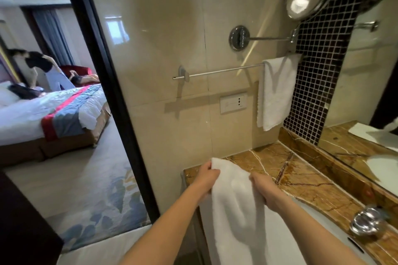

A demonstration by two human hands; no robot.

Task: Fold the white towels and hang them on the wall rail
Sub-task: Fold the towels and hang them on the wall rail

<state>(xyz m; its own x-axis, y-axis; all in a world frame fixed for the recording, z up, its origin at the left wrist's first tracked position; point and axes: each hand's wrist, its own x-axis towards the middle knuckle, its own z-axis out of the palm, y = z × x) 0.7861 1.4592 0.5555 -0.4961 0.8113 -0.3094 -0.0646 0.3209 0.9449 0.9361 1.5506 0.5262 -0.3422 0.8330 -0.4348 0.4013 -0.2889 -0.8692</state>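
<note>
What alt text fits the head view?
A person's left hand and right hand hold a white towel up by its top edge above a brown marble counter. A second towel hangs at the right end of the wall rail.

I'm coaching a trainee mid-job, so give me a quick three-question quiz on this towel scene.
1. True or false: the wall rail already carries a hanging towel.
2. Which hands grip the held towel? A: left only. B: right only. C: both.
3. Fill in: the hanging towel sits at the rail's ___ end.

Key: 1 true. 2 C: the left hand and the right hand each grip an upper edge. 3 right.
</note>
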